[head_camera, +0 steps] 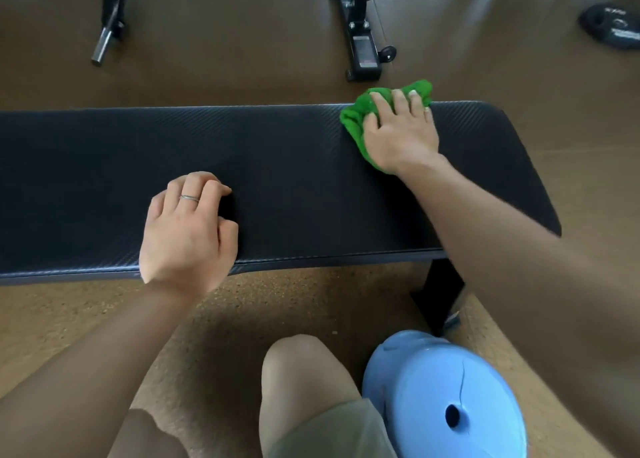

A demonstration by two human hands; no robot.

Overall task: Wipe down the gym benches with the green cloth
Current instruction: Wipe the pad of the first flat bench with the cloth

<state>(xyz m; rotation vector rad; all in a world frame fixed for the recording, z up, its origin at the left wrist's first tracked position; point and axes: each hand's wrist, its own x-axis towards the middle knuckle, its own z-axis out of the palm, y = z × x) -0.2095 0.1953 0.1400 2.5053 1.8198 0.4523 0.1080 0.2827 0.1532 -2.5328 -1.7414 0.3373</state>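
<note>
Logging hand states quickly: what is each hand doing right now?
Left hand: fingers curled, holding nothing, resting on the bench pad.
Right hand: fingers spread fairly straight, pressing the green cloth onto the pad.

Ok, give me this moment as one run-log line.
right hand: presses green cloth on bench, far right end | left hand: curled, resting on bench near edge | phase: wiping
</note>
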